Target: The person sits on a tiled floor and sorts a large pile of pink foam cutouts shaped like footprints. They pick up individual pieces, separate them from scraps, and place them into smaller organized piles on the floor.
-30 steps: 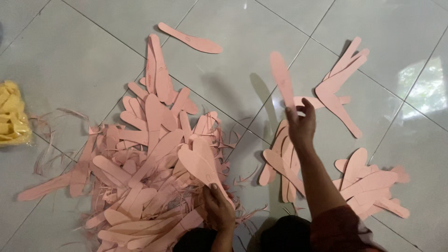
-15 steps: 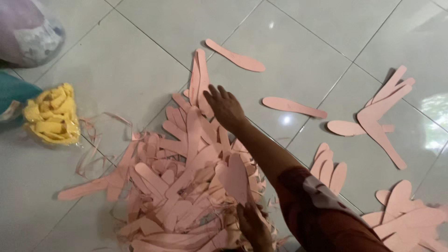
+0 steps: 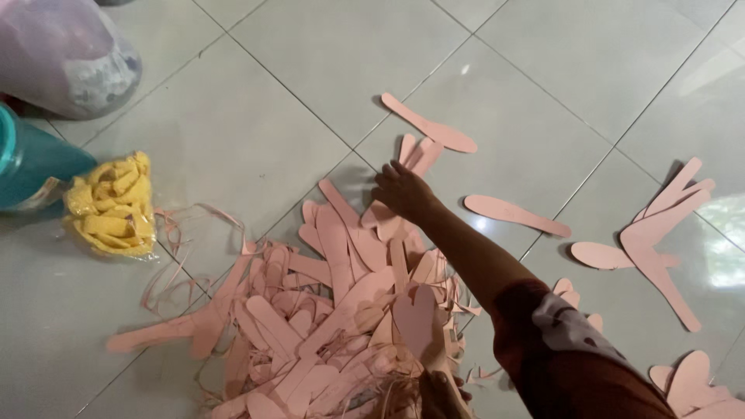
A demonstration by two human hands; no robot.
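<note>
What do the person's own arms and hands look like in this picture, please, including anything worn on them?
The right hand is bare, with no glove, ring or watch showing, and the forearm is bare too. A short dark reddish-brown sleeve with a pale grey printed patch covers the upper arm. Of the left hand only a small bare part shows at the lower edge, so anything worn there cannot be told.

Yellow bag of pieces (image 3: 112, 206), teal container (image 3: 31, 163), clear plastic sack (image 3: 66, 54) on tiled floor (image 3: 310, 62).
</note>
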